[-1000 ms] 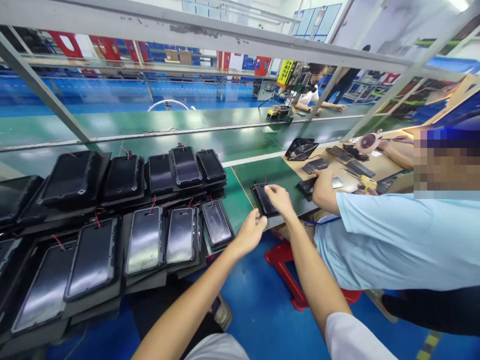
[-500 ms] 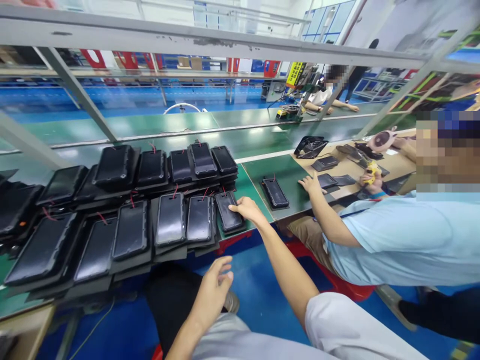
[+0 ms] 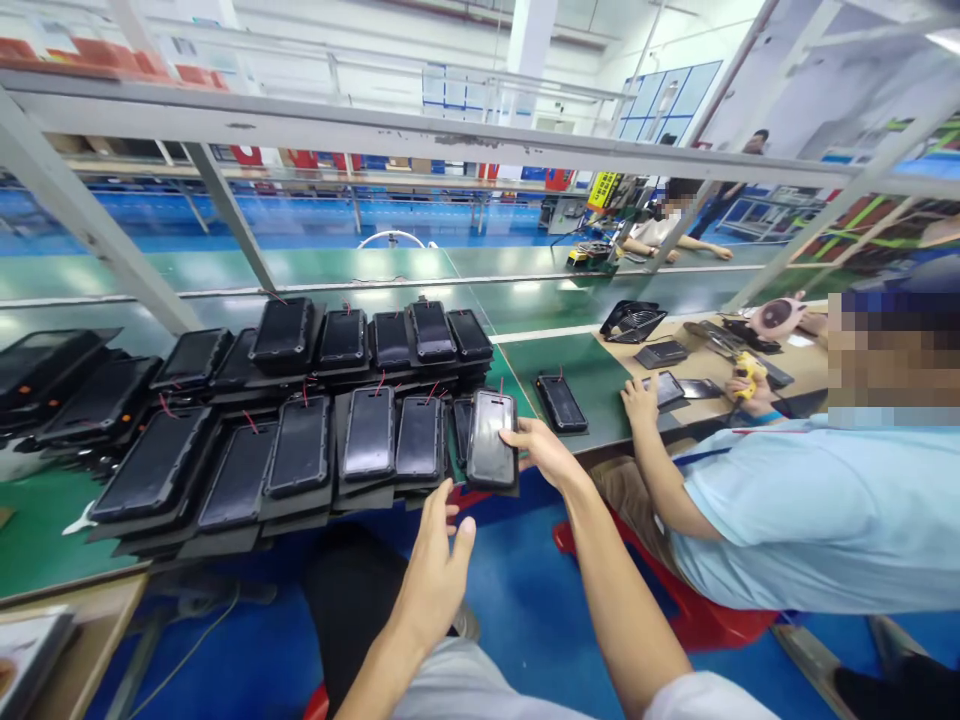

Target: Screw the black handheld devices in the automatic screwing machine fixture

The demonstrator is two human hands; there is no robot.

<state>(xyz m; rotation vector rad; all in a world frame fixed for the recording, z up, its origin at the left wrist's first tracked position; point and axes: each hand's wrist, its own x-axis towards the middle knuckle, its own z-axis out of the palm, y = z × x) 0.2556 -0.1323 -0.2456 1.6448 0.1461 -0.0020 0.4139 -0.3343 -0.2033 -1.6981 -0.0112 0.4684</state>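
Observation:
My right hand (image 3: pixel 546 450) grips the right edge of a black phone-like device (image 3: pixel 491 440) with a glossy screen and a red wire at its top. The device is tilted up off the stacks, with a dark sheet behind its lower edge. Below and to the left of it, my left hand (image 3: pixel 439 560) is held in the air, fingers apart and holding nothing. Rows of similar devices (image 3: pixel 369 435) with red wires lie stacked with dark sheets between them, left of my hands. Another device partly shows behind the held one.
A lone device (image 3: pixel 561 403) lies on the green bench (image 3: pixel 517 362) to the right. Beside it a co-worker in a light blue shirt (image 3: pixel 795 510) holds a yellow tool (image 3: pixel 746 375) over the bench. A metal frame bar (image 3: pixel 450 145) crosses above. A red stool (image 3: pixel 690 600) stands beneath the co-worker.
My right hand has lifted the device from the bench edge and brought it nearer to me. My left hand has moved up slightly, towards it. The view has shifted left and upward.

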